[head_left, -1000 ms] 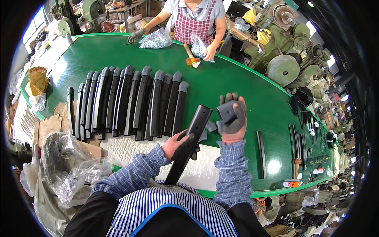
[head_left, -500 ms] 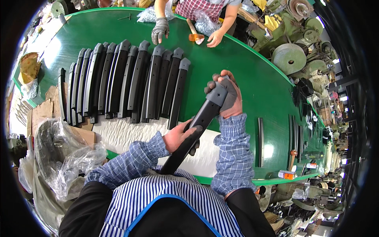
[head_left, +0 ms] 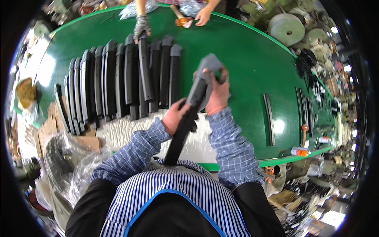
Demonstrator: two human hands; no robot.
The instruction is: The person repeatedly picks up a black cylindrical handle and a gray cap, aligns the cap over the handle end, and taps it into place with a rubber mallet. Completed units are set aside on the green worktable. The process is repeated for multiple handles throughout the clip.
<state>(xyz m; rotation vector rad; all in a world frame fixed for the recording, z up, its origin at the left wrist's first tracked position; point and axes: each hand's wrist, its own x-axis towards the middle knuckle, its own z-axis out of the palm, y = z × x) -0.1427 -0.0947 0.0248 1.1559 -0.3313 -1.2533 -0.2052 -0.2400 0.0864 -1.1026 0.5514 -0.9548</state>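
I hold a long black bar (head_left: 181,139) slantwise in front of me, its lower end against my striped apron. A grey angled cap (head_left: 209,62) sits on its upper end. My left hand (head_left: 174,118) is wrapped round the middle of the bar. Just below the cap, my right hand (head_left: 218,91) grips the upper part, slightly blurred, with some fingers hidden behind it. To the left, a row of similar capped bars (head_left: 130,75) lies side by side. A co-worker's gloved hand (head_left: 142,28) grasps the capped end of one bar in that row.
The co-worker's bare hand (head_left: 203,15) rests near a mallet (head_left: 182,19) at the far edge of the green table (head_left: 241,75). White padding (head_left: 130,133) and crumpled clear plastic (head_left: 81,166) lie near left. Thin black strips (head_left: 269,120), another hammer (head_left: 304,134) and a can (head_left: 300,151) are at right.
The capped end of my bar has swung up and left, with my right hand shifting below the cap. The co-worker's gloved hand has moved onto a bar in the row and shifted it.
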